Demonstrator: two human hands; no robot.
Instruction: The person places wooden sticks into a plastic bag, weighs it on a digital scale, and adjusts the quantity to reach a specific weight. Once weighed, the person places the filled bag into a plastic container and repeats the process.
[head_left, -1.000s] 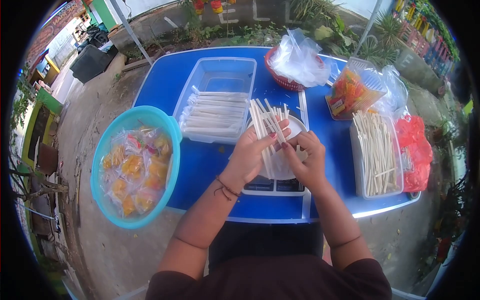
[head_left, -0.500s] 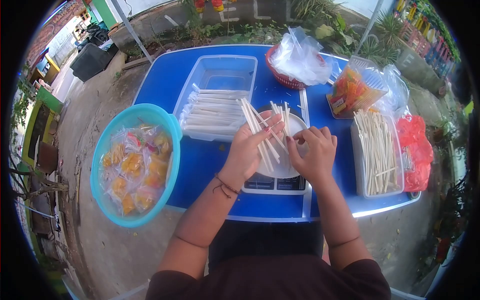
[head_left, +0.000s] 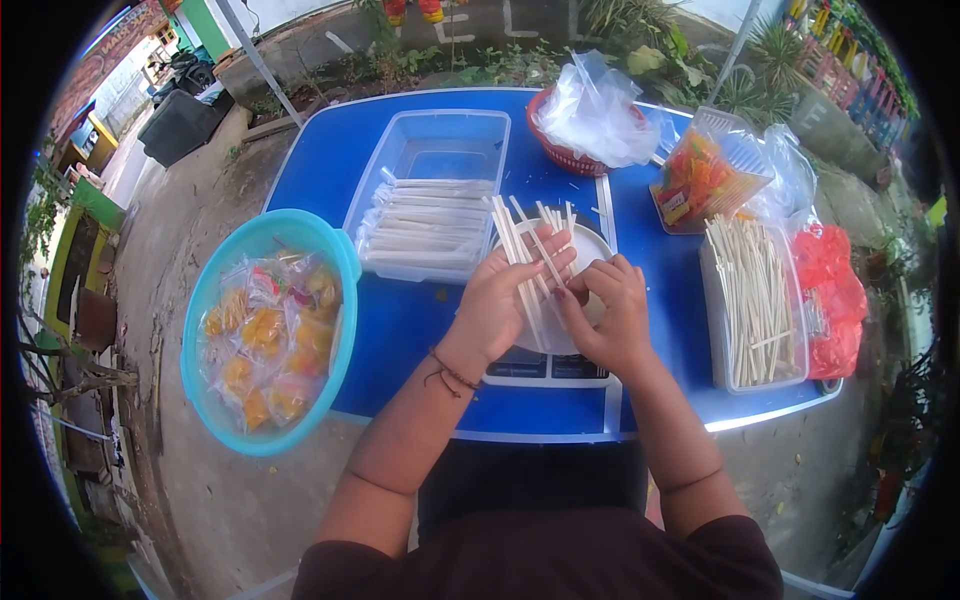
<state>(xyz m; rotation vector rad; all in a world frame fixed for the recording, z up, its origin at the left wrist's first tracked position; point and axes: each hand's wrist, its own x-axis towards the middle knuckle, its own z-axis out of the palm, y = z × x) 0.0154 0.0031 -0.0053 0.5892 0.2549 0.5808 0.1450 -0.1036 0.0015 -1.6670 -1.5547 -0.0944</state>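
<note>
My left hand (head_left: pixel 500 300) is closed around several pale thin sticks (head_left: pixel 527 268), which point up and fan out between thumb and fingers. Close on its right, my right hand (head_left: pixel 608 318) has its thumb and fingers drawn together near the lower part of the sticks; what it pinches, if anything, is too small to make out. Both hands are over a round white plate (head_left: pixel 597 245) on a scale (head_left: pixel 545 371). More sticks lie on the plate behind my left hand.
On the blue table (head_left: pixel 400 355) are a clear tub (head_left: pixel 445 125) of wrapped sticks, a red basket (head_left: pixel 568 158) of plastic bags, a container (head_left: pixel 700 180) of orange packets, a box of loose sticks (head_left: pixel 752 310) and a red bag (head_left: pixel 835 305). A turquoise basin (head_left: pixel 208 400) holds bagged items at left.
My right hand has moved slightly left and down, closer to my left hand and the sticks. The sticks in my left hand have shifted a little.
</note>
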